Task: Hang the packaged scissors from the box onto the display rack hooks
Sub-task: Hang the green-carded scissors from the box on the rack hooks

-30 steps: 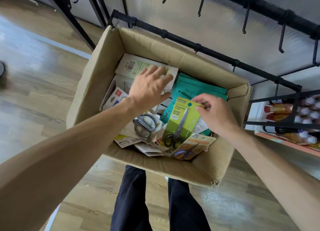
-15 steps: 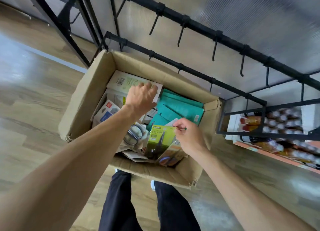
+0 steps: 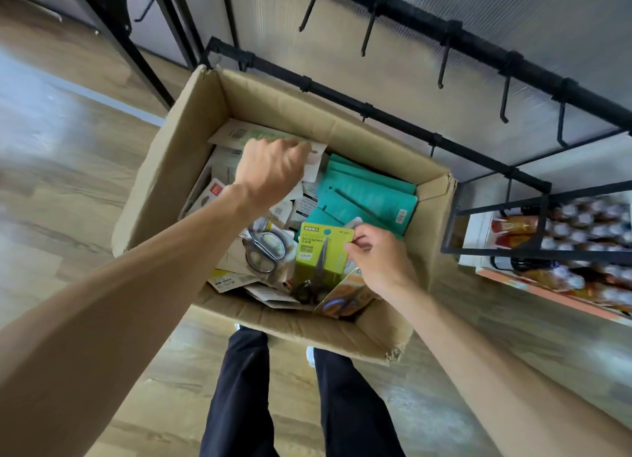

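Head view, looking down into an open cardboard box (image 3: pixel 178 169) on a wood-look floor (image 3: pixel 68 169).

Right hand (image 3: pixel 379 261): fingers curled, thumb and fingertips pinching the upper right corner of a lime-green scissors pack (image 3: pixel 318 254). Pack stands tilted near the box's near wall, printed face up; label reads "SCISSORS" and "GRIP", with a round hang hole at the top edge. Dark-handled scissors run down its middle, handles toward the near wall.

Left hand (image 3: pixel 270 172): fingers bent downward over a pale card pack (image 3: pixel 260 135) that lies against the far wall. Fingertips close on its edge beside the hang slot; whether the card is lifted clear of the pile cannot be told.

Box contents:
- teal flat packs (image 3: pixel 369 196), stacked toward the right side
- grey-handled scissors (image 3: pixel 263 249) on a card, between the two hands
- orange-handled scissors pack (image 3: pixel 345 302), at the near right, partly under the lime-green pack
- white pack with a red logo (image 3: pixel 215 193) at the left wall
- assorted loose cards beneath, print too small to read

Surroundings: black display rack (image 3: pixel 478 35) stands just behind the box, two horizontal bars with bare hooks (image 3: pixel 441 65) pointing out. To the right, a black wire basket (image 3: pixel 533 213) over a shelf of bottles (image 3: pixel 581 237), blurred. Person's dark trousers (image 3: pixel 236 398) visible below the box.
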